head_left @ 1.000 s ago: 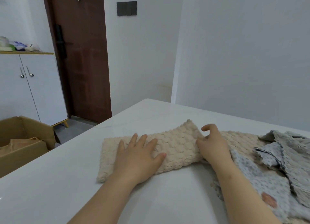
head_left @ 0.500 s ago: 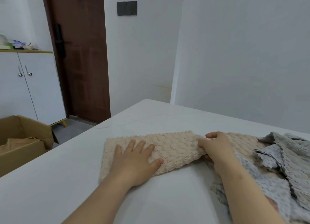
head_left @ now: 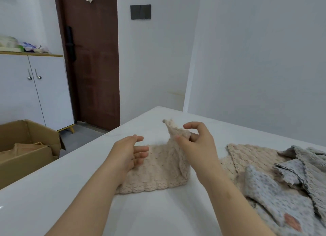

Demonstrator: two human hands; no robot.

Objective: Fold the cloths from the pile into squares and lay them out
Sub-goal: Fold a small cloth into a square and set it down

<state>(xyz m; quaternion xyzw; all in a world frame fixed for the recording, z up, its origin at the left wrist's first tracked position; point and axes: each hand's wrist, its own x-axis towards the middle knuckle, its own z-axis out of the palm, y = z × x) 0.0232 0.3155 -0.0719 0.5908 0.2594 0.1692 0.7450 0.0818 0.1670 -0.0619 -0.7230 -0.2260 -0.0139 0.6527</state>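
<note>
1. On the white table (head_left: 158, 218), our right hand (head_left: 199, 147) pinches the beige cloth (head_left: 158, 172) by its raised end, while our left hand (head_left: 127, 156) sits slack-fingered at its other end.
2. With so thin a pinch, we risk the end slipping and folding crooked.

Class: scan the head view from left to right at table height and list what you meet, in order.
Cardboard box → left hand → beige cloth → right hand, whose grip pinches that cloth's lifted corner → pile of cloths.
</note>
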